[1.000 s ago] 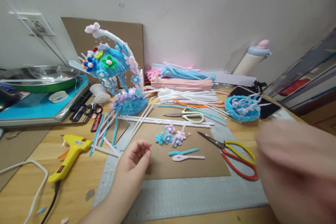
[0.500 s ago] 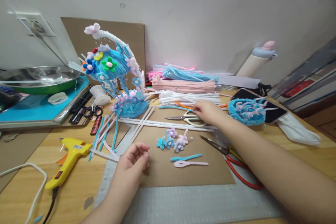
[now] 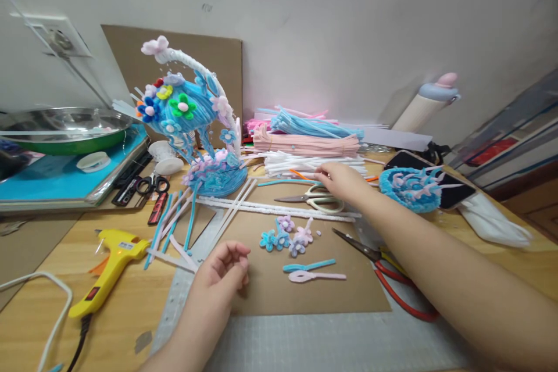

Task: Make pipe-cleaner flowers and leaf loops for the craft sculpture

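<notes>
My left hand (image 3: 223, 279) rests palm up at the left edge of the cardboard sheet (image 3: 261, 296), its fingers loosely curled and apart with nothing in them. Farther back, my right hand (image 3: 340, 181) has its fingertips pinched at the front of the white pipe cleaners (image 3: 283, 163), above the cream-handled scissors (image 3: 320, 199). A blue pipe cleaner (image 3: 283, 182) and an orange one (image 3: 299, 174) run towards its fingers; what they grip is hidden. Small pipe-cleaner flowers (image 3: 281, 238), a blue looped stem (image 3: 309, 265) and a pale pink looped stem (image 3: 318, 276) lie on the cardboard.
A blue flowered pipe-cleaner model (image 3: 187, 110) stands back left. A yellow glue gun (image 3: 111, 267) lies left with its cord. Red-handled scissors (image 3: 401, 288) lie under my right forearm, near a blue pipe-cleaner piece (image 3: 410, 189). Pink bundles (image 3: 305, 144) are stacked by the wall.
My right hand has shifted slightly left and up, its fingertips now over the white pipe cleaners. The blue pipe cleaner beside it has slid a little left. My left hand stays nearly still.
</notes>
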{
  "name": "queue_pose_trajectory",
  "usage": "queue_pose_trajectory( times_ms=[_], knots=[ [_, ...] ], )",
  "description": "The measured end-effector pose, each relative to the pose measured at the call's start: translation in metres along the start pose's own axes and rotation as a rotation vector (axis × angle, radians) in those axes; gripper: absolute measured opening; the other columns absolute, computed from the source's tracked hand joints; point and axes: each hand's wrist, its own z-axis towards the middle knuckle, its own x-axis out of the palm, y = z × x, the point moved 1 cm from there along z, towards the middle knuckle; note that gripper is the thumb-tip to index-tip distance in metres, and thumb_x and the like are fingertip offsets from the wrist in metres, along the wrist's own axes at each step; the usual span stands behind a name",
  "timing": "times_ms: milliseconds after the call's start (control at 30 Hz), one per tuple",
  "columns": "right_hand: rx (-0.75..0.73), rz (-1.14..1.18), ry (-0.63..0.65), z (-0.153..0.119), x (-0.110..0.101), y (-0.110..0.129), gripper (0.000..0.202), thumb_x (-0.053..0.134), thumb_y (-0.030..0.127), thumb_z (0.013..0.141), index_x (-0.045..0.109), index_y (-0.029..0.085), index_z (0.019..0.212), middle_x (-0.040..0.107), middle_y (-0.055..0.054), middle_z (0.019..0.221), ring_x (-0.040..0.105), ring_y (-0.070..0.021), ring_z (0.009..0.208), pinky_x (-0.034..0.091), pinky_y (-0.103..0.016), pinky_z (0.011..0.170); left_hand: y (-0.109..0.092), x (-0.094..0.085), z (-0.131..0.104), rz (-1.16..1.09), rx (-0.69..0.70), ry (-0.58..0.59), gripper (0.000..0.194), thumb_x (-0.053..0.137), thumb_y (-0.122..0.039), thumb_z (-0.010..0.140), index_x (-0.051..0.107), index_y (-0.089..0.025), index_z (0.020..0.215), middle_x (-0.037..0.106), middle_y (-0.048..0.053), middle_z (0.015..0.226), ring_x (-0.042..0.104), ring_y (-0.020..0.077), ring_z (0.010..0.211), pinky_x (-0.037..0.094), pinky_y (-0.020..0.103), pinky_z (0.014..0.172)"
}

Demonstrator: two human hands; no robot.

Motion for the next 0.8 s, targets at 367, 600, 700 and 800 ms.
queue_pose_trajectory(
  times_ms=[367, 600, 700, 800],
  knots=[
    [-0.143, 0.079, 0.005, 0.037, 0.016, 0.002, 0.042, 0.044, 0.017, 0.085, 0.052, 0.019, 0.127, 0.05, -0.008, 0.134, 0.044, -0.0233, 0.122, 0.033, -0.039, 0.099, 0.002, 0.0, 0.001, -0.009, -0.022, 0.027, 0.017, 0.065, -0.029, 0.066, 0.056, -0.017, 0.075, 0.05, -0.004, 0.06, 0.044, 0.0098, 0.051, 0.038, 0.021, 0.047],
    [-0.131, 0.035, 0.082, 0.052, 0.029, 0.014, 0.033, 0.042, 0.035, 0.088, 0.063, 0.024, 0.111, 0.053, -0.009, 0.13, 0.044, -0.0275, 0.12, 0.03, -0.049, 0.095, 0.008, -0.002, 0.004, 0.012, -0.031, 0.064, 0.018, 0.062, -0.031, 0.068, 0.055, -0.017, 0.078, 0.048, -0.005, 0.059, 0.043, 0.01, 0.052, 0.037, 0.021, 0.049],
    [-0.13, 0.015, 0.086, 0.054, 0.03, 0.018, 0.031, 0.047, 0.036, 0.085, 0.066, 0.024, 0.106, 0.046, -0.011, 0.136, 0.039, -0.0297, 0.124, 0.025, -0.052, 0.097, 0.012, -0.003, 0.004, 0.029, -0.033, 0.074, 0.017, 0.06, -0.03, 0.07, 0.054, -0.017, 0.081, 0.048, -0.005, 0.06, 0.043, 0.0098, 0.052, 0.038, 0.022, 0.049],
    [-0.117, 0.019, 0.056, 0.056, 0.03, 0.019, 0.029, 0.052, 0.04, 0.082, 0.069, 0.025, 0.101, 0.042, -0.011, 0.139, 0.034, -0.0317, 0.127, 0.019, -0.054, 0.099, 0.013, -0.004, 0.004, 0.049, -0.025, 0.078, 0.016, 0.058, -0.029, 0.071, 0.053, -0.017, 0.081, 0.049, -0.005, 0.061, 0.043, 0.0095, 0.052, 0.037, 0.021, 0.049]
  ],
)
